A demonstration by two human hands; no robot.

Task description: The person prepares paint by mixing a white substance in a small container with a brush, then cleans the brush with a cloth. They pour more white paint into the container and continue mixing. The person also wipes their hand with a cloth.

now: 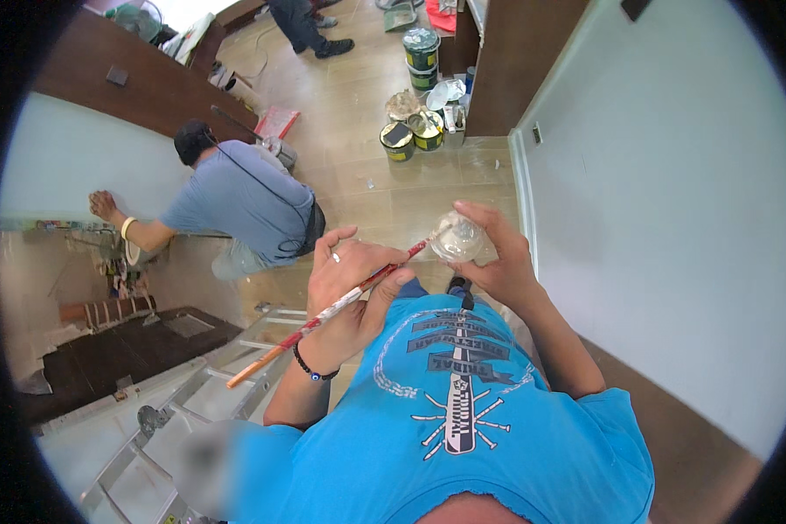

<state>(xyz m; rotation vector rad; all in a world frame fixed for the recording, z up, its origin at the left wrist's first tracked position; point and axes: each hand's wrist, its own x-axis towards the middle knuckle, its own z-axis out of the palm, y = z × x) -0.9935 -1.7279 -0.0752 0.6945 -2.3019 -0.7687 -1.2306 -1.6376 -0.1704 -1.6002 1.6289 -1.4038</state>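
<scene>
My left hand (342,269) is closed around a long thin paintbrush (297,338), its wooden handle smeared with red and white. The handle slants down to the left, past my wrist. At its other end, the brush meets a small clear plastic cup (457,242); whether the bristles are inside or against the rim I cannot tell. Some pale stuff shows in the cup. Fingers and thumb of my right hand (508,266) grip the cup from the right side, in front of my chest.
A co-worker (244,201) crouches at left, one hand on the low wall. An aluminium ladder (183,410) stands at my lower left. Paint buckets (397,141) cluster ahead beside a brown cabinet (520,70). A pale wall (664,201) rises at right. Another person's legs (301,26) show farther off.
</scene>
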